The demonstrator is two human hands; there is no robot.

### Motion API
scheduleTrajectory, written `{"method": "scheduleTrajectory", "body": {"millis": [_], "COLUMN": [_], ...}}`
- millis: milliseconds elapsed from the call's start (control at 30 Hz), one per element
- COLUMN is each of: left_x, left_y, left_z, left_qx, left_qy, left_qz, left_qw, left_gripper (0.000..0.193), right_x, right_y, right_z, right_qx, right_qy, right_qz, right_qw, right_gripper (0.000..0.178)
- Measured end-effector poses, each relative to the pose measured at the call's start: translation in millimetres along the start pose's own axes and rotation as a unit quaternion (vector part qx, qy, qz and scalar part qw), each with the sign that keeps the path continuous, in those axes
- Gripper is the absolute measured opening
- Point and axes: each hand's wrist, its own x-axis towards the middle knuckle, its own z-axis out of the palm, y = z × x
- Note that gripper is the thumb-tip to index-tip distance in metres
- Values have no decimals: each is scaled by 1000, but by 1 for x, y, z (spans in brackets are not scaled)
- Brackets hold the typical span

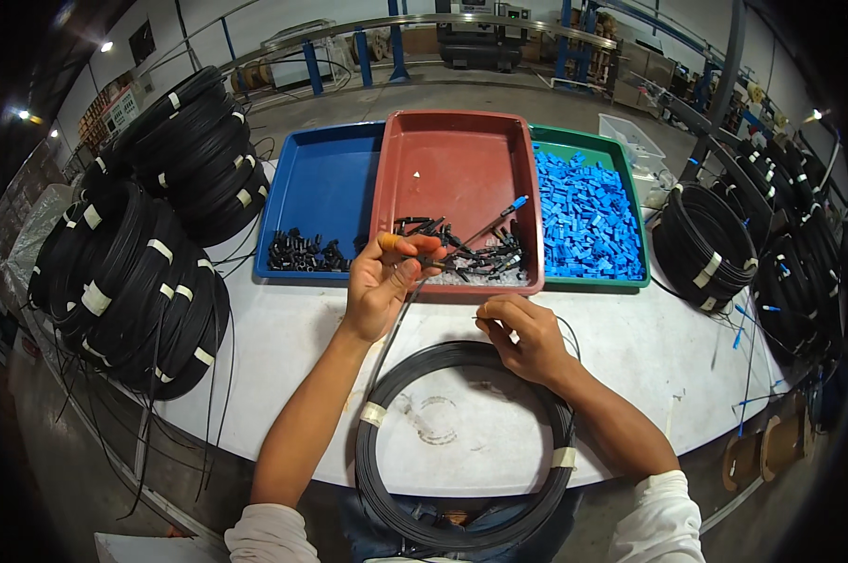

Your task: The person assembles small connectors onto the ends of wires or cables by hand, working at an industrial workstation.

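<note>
My left hand [382, 286] is raised over the near edge of the red tray [461, 155], its thumb and fingers closed on a thin black cable [394, 340]. Beyond the fingers that cable slants up to a blue connector [519, 202]. A short black piece also shows at these fingertips. My right hand [525, 338] hovers above the table in a pinch; a tiny dark tip pokes out, but what it belongs to is unclear. Below both hands lies a coil of black cable [468, 538], bound with pale tape and overhanging the table's front edge.
Black tubular parts [499, 258] lie in the red tray. A blue tray [330, 178] holds small black pieces, a green tray [633, 216] many blue connectors. Taped cable coils [128, 291] are stacked at left; more coils [705, 246] sit at right, with loose ends dangling.
</note>
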Motion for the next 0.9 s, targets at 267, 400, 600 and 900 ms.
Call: {"method": "scheduleTrajectory", "body": {"millis": [267, 400, 600, 900], "left_x": [-12, -21, -31, -34], "left_y": [-14, -15, -4, -14], "left_z": [16, 27, 37, 24], "left_qx": [115, 147, 319, 356], "left_qy": [-35, -17, 16, 16], "left_qz": [56, 14, -1, 22], "left_qw": [991, 989, 948, 934], "left_gripper": [25, 36, 31, 39], "right_x": [1, -2, -2, 1], "right_y": [2, 3, 0, 5], "right_z": [2, 1, -5, -1], "right_qx": [-17, -8, 23, 17], "right_qy": [2, -4, -19, -43], "right_qz": [-81, -64, 10, 7], "right_qw": [997, 998, 1000, 999], "right_gripper": [21, 22, 22, 19]}}
